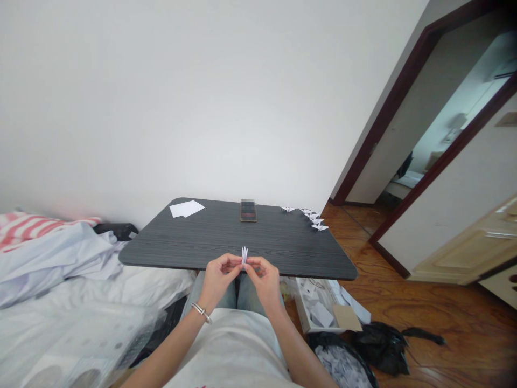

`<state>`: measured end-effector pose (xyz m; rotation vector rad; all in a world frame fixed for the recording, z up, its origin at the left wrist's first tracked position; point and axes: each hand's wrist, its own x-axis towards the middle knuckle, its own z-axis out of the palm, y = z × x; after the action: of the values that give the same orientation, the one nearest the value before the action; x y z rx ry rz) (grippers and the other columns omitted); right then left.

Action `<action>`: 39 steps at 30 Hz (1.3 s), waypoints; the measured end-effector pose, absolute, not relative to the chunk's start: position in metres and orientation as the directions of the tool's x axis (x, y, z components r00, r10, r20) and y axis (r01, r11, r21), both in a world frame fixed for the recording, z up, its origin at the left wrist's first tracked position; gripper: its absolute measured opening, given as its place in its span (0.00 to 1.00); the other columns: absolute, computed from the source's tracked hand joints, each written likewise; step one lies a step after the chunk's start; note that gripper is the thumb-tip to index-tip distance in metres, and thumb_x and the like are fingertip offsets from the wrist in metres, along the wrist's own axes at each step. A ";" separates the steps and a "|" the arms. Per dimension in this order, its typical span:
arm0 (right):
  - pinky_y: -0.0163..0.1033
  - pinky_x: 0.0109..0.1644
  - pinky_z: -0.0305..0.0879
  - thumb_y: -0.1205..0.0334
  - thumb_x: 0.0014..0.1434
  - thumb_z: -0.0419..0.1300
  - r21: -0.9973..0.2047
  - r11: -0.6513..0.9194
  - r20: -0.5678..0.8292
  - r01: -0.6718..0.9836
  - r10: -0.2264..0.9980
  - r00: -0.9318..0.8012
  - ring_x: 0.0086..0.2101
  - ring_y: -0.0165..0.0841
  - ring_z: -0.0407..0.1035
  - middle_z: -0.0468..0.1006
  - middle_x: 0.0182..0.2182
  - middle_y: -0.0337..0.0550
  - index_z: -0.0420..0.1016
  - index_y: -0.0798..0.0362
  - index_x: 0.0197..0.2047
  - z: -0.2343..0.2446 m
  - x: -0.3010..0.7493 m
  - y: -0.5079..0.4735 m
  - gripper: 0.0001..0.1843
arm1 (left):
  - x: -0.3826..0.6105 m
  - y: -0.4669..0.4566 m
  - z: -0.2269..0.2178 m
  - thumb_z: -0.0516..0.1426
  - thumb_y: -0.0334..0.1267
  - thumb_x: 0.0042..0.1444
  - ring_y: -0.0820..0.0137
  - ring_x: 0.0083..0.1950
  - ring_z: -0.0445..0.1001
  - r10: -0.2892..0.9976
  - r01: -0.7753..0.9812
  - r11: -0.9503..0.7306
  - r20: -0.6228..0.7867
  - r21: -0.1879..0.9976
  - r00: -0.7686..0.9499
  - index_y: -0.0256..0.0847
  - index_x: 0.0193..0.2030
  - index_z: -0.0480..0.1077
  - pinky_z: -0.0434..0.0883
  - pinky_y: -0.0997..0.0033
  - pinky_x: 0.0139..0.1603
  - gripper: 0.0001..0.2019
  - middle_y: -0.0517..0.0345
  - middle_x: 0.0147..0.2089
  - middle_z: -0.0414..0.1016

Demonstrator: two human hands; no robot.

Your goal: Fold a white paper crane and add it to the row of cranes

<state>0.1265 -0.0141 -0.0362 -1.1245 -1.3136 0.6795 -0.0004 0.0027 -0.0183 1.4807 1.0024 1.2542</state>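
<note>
A small folded piece of white paper (244, 255) stands up between my two hands at the near edge of the dark table (226, 237). My left hand (220, 275), with a bracelet on its wrist, pinches the paper from the left. My right hand (264, 275) pinches it from the right. Both hands have their fingers closed on the paper.
On the table lie flat white sheets (186, 208) at the back left, a small dark box (247, 210) in the middle and several folded paper cranes (313, 217) at the back right. A box of paper (319, 310) and black bags (379, 347) sit on the wooden floor; bedding (60, 264) lies left.
</note>
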 end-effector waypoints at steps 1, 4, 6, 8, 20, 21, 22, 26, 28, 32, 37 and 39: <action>0.33 0.26 0.64 0.63 0.50 0.57 -0.908 0.358 0.398 0.215 0.898 0.186 0.28 0.34 0.71 0.77 0.30 0.44 0.73 0.54 0.32 -0.036 0.127 -0.014 0.06 | 0.000 0.003 -0.018 0.60 0.36 0.43 0.68 0.33 0.74 0.960 0.020 -0.243 0.238 0.970 0.150 0.34 0.32 0.71 0.70 0.72 0.35 0.09 0.52 0.31 0.77; 0.33 0.26 0.64 0.63 0.51 0.57 -0.881 0.365 0.429 0.299 0.885 0.182 0.27 0.33 0.71 0.78 0.29 0.44 0.74 0.54 0.33 -0.034 0.127 -0.017 0.07 | 0.000 0.002 -0.017 0.60 0.35 0.43 0.69 0.32 0.75 0.963 0.007 -0.233 0.230 0.972 0.141 0.35 0.36 0.69 0.70 0.73 0.35 0.12 0.54 0.29 0.77; 0.33 0.26 0.65 0.64 0.51 0.56 -0.857 0.371 0.454 0.358 0.873 0.180 0.26 0.33 0.71 0.78 0.29 0.43 0.74 0.54 0.33 -0.032 0.127 -0.018 0.07 | 0.001 0.002 -0.017 0.60 0.34 0.43 0.70 0.31 0.75 0.965 -0.001 -0.226 0.224 0.974 0.136 0.35 0.38 0.67 0.70 0.73 0.35 0.13 0.56 0.28 0.76; 0.33 0.25 0.65 0.65 0.51 0.56 -0.838 0.374 0.471 0.396 0.864 0.180 0.25 0.32 0.71 0.78 0.28 0.43 0.74 0.54 0.33 -0.031 0.126 -0.019 0.07 | 0.001 0.001 -0.016 0.59 0.34 0.43 0.70 0.31 0.74 0.965 0.004 -0.225 0.223 0.974 0.135 0.35 0.38 0.67 0.70 0.73 0.35 0.13 0.56 0.28 0.76; 0.33 0.26 0.65 0.68 0.50 0.54 -0.877 0.374 0.442 0.303 0.875 0.199 0.27 0.33 0.71 0.77 0.29 0.43 0.72 0.55 0.34 -0.038 0.125 -0.014 0.08 | 0.003 0.003 -0.019 0.58 0.32 0.44 0.71 0.31 0.73 0.955 0.049 -0.272 0.264 0.961 0.134 0.33 0.35 0.70 0.71 0.72 0.35 0.09 0.54 0.32 0.75; 0.33 0.26 0.65 0.68 0.50 0.54 -0.880 0.376 0.439 0.288 0.876 0.197 0.27 0.33 0.71 0.77 0.29 0.43 0.71 0.55 0.33 -0.038 0.125 -0.014 0.07 | 0.003 0.003 -0.019 0.58 0.31 0.44 0.71 0.31 0.73 0.954 0.048 -0.275 0.266 0.960 0.139 0.33 0.35 0.70 0.71 0.72 0.35 0.09 0.54 0.32 0.75; 0.32 0.25 0.64 0.68 0.50 0.53 -0.883 0.381 0.438 0.274 0.878 0.192 0.27 0.32 0.71 0.77 0.30 0.43 0.71 0.55 0.33 -0.037 0.125 -0.014 0.07 | 0.003 0.003 -0.019 0.58 0.31 0.45 0.71 0.31 0.73 0.952 0.046 -0.278 0.268 0.960 0.146 0.33 0.34 0.70 0.71 0.72 0.36 0.08 0.54 0.31 0.75; 0.31 0.25 0.62 0.69 0.51 0.54 -0.873 0.428 0.470 0.234 0.866 0.168 0.30 0.32 0.70 0.75 0.32 0.43 0.70 0.55 0.32 -0.034 0.127 -0.014 0.05 | 0.001 0.003 -0.017 0.57 0.32 0.47 0.71 0.32 0.73 0.940 0.041 -0.300 0.288 0.953 0.183 0.33 0.32 0.70 0.70 0.73 0.37 0.06 0.55 0.31 0.75; 0.30 0.25 0.61 0.69 0.52 0.54 -0.855 0.458 0.501 0.242 0.850 0.160 0.32 0.32 0.69 0.74 0.33 0.44 0.70 0.54 0.31 -0.032 0.129 -0.015 0.05 | 0.000 0.004 -0.017 0.57 0.33 0.47 0.71 0.33 0.72 0.933 0.047 -0.316 0.302 0.947 0.196 0.34 0.33 0.70 0.70 0.73 0.37 0.06 0.54 0.31 0.74; 0.30 0.24 0.60 0.67 0.54 0.52 -0.847 0.465 0.513 0.259 0.843 0.162 0.30 0.31 0.66 0.69 0.30 0.41 0.68 0.54 0.30 -0.035 0.131 -0.015 0.04 | -0.001 0.006 -0.016 0.57 0.33 0.48 0.71 0.34 0.72 0.924 0.044 -0.332 0.315 0.942 0.218 0.34 0.33 0.69 0.69 0.73 0.38 0.06 0.54 0.32 0.74; 0.31 0.25 0.60 0.67 0.55 0.51 -0.853 0.473 0.508 0.222 0.851 0.136 0.26 0.29 0.63 0.67 0.27 0.39 0.66 0.53 0.31 -0.040 0.131 -0.014 0.04 | -0.001 0.005 -0.016 0.56 0.34 0.49 0.72 0.33 0.71 0.902 0.034 -0.365 0.345 0.930 0.261 0.35 0.32 0.68 0.69 0.73 0.38 0.05 0.56 0.31 0.73; 0.32 0.25 0.60 0.67 0.56 0.51 -0.835 0.498 0.535 0.234 0.835 0.131 0.27 0.29 0.63 0.67 0.28 0.40 0.66 0.53 0.31 -0.039 0.130 -0.015 0.05 | -0.001 0.003 -0.016 0.56 0.34 0.49 0.73 0.32 0.70 0.892 0.051 -0.397 0.372 0.916 0.256 0.35 0.31 0.68 0.69 0.73 0.37 0.05 0.57 0.30 0.71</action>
<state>0.1305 -0.0152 -0.0387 -1.0075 -1.4110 0.5657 -0.0011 0.0035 -0.0161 1.6800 0.8796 1.2482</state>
